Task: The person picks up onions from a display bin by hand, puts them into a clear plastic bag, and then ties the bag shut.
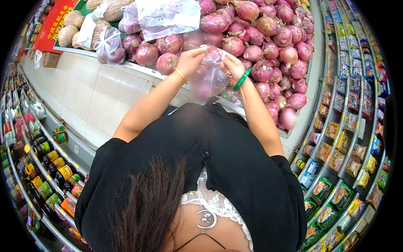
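Note:
A clear plastic bag point(210, 77) with red onions inside hangs between my hands, in front of the front edge of the onion display. My left hand point(191, 62) pinches the gathered top of the bag from the left. On the other side, my right hand point(232, 64) grips the bag's neck, with a green band around that wrist. Loose red onions point(266, 41) are heaped behind and to the right of the bag. The exact finger grip at the top is partly blurred.
Tied bags of onions point(109, 47) sit at the display's left, beside pale pumpkins point(74, 19). A stack of plastic bags point(168, 14) lies on the onions. Shelves of bottles point(59, 170) stand left, and packaged-food shelves point(333, 151) right. Tiled floor point(94, 91) shows between.

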The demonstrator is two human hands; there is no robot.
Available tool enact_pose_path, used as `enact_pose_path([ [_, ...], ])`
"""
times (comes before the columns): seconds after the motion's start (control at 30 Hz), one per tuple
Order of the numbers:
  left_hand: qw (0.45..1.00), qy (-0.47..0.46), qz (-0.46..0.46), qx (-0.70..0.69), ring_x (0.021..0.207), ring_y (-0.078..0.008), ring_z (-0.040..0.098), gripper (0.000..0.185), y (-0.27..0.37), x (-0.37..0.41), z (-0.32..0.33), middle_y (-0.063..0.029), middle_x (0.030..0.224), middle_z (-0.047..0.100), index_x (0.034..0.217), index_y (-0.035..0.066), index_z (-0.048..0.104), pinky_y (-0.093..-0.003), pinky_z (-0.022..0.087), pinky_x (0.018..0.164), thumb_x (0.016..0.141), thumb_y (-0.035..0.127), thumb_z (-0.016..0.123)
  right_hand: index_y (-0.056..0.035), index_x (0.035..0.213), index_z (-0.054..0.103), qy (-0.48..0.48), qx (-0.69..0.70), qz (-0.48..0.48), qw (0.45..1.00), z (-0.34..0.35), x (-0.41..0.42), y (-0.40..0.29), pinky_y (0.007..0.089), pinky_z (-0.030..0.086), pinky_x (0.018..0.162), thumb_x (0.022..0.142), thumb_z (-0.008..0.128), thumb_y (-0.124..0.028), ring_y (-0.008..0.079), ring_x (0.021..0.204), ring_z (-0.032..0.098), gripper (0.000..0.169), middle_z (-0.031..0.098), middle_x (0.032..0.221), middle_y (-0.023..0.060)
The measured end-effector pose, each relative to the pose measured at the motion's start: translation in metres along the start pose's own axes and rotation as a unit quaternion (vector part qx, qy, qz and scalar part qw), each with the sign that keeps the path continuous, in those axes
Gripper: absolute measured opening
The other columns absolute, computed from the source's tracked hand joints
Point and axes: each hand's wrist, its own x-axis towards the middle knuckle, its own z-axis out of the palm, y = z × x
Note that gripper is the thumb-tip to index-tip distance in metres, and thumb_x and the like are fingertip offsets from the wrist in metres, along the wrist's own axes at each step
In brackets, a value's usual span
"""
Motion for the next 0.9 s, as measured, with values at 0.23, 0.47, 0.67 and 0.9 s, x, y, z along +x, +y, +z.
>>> enact_pose_path([
  [0.23, 0.954, 0.011, 0.195, 0.228, 0.070, -0.0210, 0.063, 0.020, -0.026, 0.024, -0.004, -0.0164, 0.083, 0.062, 0.098, 0.010, 0.064, -0.0289, 0.047, 0.063, 0.080, 0.012, 0.056, -0.0031, 0.089, 0.065, 0.140, -0.133, -0.023, 0.981, 0.018, 0.003, -0.004, 0.0156, 0.028, 0.044, 0.082, 0.061, -0.031, -0.0001, 0.050, 0.039, 0.029, 0.056, 0.067, -0.0051],
  [0.47, 0.951, -0.054, 0.111, 0.284, 0.075, -0.0114, 0.060, 0.019, -0.010, 0.031, 0.000, -0.0100, 0.088, 0.065, 0.095, 0.001, 0.064, -0.0243, 0.047, 0.068, 0.078, 0.006, 0.061, -0.0049, 0.081, 0.065, 0.025, -0.296, 0.046, 0.954, 0.018, 0.014, -0.010, 0.0214, 0.039, 0.052, 0.074, 0.068, -0.038, 0.0060, 0.059, 0.048, 0.034, 0.056, 0.067, -0.0030],
  [0.67, 0.992, 0.049, -0.081, -0.089, 0.065, -0.0078, 0.055, 0.010, -0.014, 0.033, 0.003, -0.0035, 0.077, 0.060, 0.088, 0.001, 0.059, -0.0196, 0.043, 0.055, 0.079, 0.007, 0.059, -0.0047, 0.066, 0.059, 0.073, -0.416, -0.052, 0.905, 0.005, 0.031, -0.002, 0.0232, 0.042, 0.053, 0.069, 0.071, -0.036, 0.0100, 0.056, 0.051, 0.034, 0.052, 0.063, -0.0014],
  [0.9, 0.991, 0.029, -0.030, 0.128, 0.064, -0.0124, 0.056, 0.017, -0.022, 0.025, -0.005, -0.0071, 0.073, 0.059, 0.079, 0.001, 0.055, -0.0283, 0.046, 0.057, 0.077, 0.018, 0.061, -0.0060, 0.069, 0.049, 0.056, 0.129, 0.102, 0.985, 0.029, 0.013, -0.020, 0.0179, 0.024, 0.034, 0.079, 0.057, -0.027, 0.0047, 0.039, 0.032, 0.025, 0.050, 0.062, 0.0009],
])
